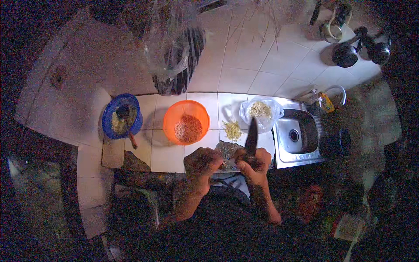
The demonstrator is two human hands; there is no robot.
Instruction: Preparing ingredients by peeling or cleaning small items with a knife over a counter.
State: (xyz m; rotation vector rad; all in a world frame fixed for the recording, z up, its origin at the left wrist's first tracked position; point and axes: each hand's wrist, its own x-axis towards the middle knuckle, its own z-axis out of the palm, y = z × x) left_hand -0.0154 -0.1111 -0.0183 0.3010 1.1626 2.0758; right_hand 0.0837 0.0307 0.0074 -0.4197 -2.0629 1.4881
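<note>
My right hand [257,162] grips a dark-bladed knife [252,136], its tip pointing away from me above the counter. Beside it, my left hand [201,162] is curled at the counter's front edge; whether something small is between its fingers is hidden. Just beyond the hands lies a loose heap of pale yellow-green pieces [232,130], apparently sprouts or shreds. Behind the knife tip, a clear plastic bag [276,113] lies opened around pale stringy sprouts [260,109]. An orange plastic bowl [168,118] left of them contains reddish-brown and whitish food [189,129].
A blue plastic basin [106,121] at left holds pale food and a dark ladle with a wooden handle [132,140]. To the right is a steel sink [284,126]. The white tiled counter [168,152] has broken front patches. Plastic bags [173,55] and pans [345,55] hang on the wall.
</note>
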